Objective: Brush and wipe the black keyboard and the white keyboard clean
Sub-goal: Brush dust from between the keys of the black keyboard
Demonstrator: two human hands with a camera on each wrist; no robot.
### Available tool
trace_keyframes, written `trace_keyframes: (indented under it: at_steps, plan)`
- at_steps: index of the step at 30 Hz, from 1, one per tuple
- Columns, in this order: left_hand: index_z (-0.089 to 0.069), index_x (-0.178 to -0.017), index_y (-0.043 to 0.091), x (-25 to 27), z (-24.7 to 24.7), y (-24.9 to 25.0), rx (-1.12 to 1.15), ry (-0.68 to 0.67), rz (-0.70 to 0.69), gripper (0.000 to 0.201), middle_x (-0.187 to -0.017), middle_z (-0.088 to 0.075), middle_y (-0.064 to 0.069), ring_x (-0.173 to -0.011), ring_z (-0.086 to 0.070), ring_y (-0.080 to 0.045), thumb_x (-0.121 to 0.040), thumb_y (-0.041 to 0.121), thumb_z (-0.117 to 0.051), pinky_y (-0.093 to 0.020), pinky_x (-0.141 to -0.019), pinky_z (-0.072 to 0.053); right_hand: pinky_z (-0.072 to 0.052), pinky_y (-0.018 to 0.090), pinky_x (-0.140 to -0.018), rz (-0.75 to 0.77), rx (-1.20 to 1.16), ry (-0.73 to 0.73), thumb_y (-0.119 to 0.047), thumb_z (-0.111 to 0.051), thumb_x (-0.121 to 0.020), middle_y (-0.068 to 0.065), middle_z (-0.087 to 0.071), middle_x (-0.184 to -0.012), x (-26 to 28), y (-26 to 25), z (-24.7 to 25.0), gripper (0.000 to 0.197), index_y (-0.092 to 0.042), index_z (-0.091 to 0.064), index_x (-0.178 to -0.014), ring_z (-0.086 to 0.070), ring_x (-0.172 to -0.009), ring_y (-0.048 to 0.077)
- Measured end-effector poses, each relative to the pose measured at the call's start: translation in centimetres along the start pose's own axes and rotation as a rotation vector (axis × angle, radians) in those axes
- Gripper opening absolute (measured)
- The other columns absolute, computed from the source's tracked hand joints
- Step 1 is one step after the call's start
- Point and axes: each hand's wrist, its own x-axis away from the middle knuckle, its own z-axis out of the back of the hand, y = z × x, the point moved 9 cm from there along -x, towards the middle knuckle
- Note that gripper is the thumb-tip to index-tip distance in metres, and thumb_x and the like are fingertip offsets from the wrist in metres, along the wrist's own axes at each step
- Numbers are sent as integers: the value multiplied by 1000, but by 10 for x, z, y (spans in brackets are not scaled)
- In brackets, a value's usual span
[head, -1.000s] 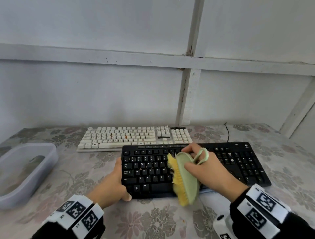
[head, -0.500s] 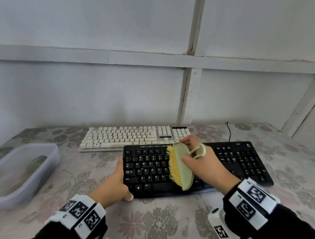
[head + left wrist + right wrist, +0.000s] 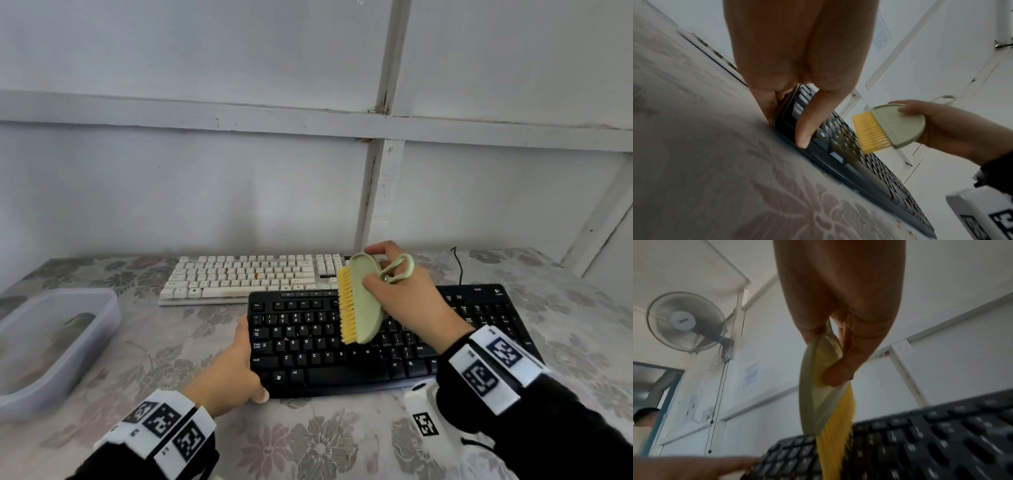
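Note:
The black keyboard (image 3: 342,353) lies near the table's front, with the white keyboard (image 3: 246,275) just behind it to the left. My left hand (image 3: 236,366) grips the black keyboard's left end (image 3: 789,123), thumb on its front corner. My right hand (image 3: 407,294) holds a pale green brush (image 3: 363,301) with yellow bristles (image 3: 345,305), lifted over the keyboard's upper middle rows. In the left wrist view the brush (image 3: 898,125) hangs just above the keys. In the right wrist view the bristles (image 3: 836,431) point down at the black keyboard (image 3: 920,443).
A translucent plastic tub (image 3: 51,342) sits at the table's left edge. A black cable (image 3: 459,263) runs back from the black keyboard. The wall stands close behind. A wall fan (image 3: 686,321) and another person (image 3: 643,418) show in the right wrist view.
My right hand has carried the brush from the keyboard's front rows up and away toward its back edge, lifting it. The left hand has kept its hold on the keyboard's left end.

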Motion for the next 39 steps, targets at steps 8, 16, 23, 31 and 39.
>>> trace_keyframes:
  at_steps: [8,16,23,31,39]
  plan:
    - [-10,-141,41,0,2,2,75,8,-61,110,-108,-61,0,-94,-62,-17,-65,-17,-63,-25,-72,-51,-46,28,-53,-13,103,-202,-9,-55,-81,8,-67,-86,46,19,-31,22,-25,-53,-96,-55,-61,16]
    - [-6,-142,41,-1,3,0,46,10,-56,112,-111,-59,3,-99,-60,-15,-64,-14,-66,-32,-84,-52,-49,16,-52,13,26,-32,-7,-55,-84,-2,-63,-90,14,-6,-1,25,-22,-56,-104,-60,-70,9]
    - [-6,-141,42,-1,3,3,17,11,-69,112,-111,-59,4,-98,-60,-14,-65,-12,-67,-32,-86,-52,-46,17,-53,-16,83,-113,-8,-56,-82,2,-65,-85,29,14,-26,20,-20,-53,-98,-57,-64,7]
    - [3,-144,42,0,2,0,5,15,-40,115,-107,-63,-1,-95,-63,-17,-68,-10,-67,-31,-82,-54,-49,19,-55,14,-5,-36,-7,-55,-83,2,-64,-94,18,-1,-7,27,-23,-57,-105,-61,-72,12]
    - [-7,-142,46,6,2,4,83,16,-75,111,-109,-62,0,-99,-63,-20,-67,-15,-62,-27,-78,-53,-45,17,-54,-1,108,-187,-10,-52,-84,-1,-65,-90,37,12,-29,26,-29,-54,-101,-57,-66,14]
